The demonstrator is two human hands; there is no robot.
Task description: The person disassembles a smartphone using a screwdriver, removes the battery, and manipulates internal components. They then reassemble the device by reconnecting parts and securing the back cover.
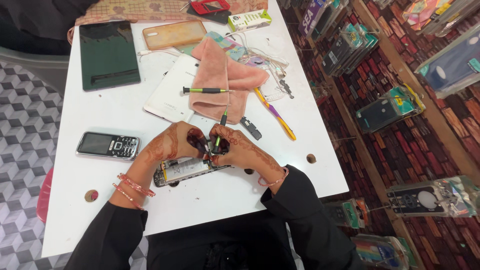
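An opened smartphone (182, 170) with its back off lies on the white table (100, 195) in front of me. My left hand (172, 142) rests on its upper edge and pinches a small dark part at the phone's top right corner. My right hand (237, 147) grips a green-and-black screwdriver (220, 131), held nearly upright with its tip down at that same corner. Both hands touch each other over the phone.
A second green screwdriver (205, 90) lies on a pink cloth (222, 80). Around are a white tablet (172, 92), a dark tablet (108, 54), a keypad phone (108, 145), a yellow-purple toothbrush (275, 114), an orange phone case (174, 34) and a small black part (250, 128). Packaged accessories hang at right.
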